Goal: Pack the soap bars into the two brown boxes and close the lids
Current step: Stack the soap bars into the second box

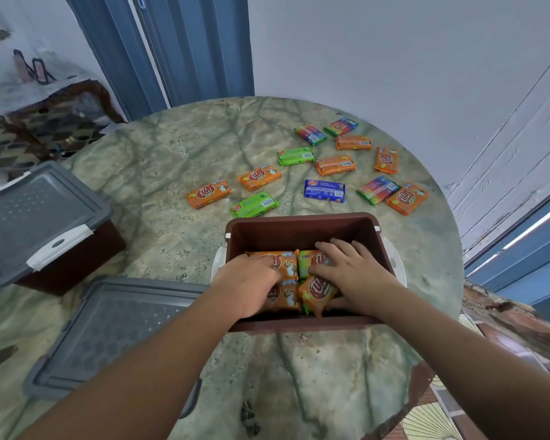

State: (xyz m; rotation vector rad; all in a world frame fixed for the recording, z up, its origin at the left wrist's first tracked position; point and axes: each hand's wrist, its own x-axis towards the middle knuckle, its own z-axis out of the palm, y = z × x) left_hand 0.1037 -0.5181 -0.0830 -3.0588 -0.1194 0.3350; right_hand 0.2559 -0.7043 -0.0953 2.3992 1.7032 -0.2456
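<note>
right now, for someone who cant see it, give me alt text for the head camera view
Both hands, left hand and right hand, press soap bars into an open brown box on a round marble table. Loose soap bars lie beyond it; a grey lid and a lidded box sit left.
</note>
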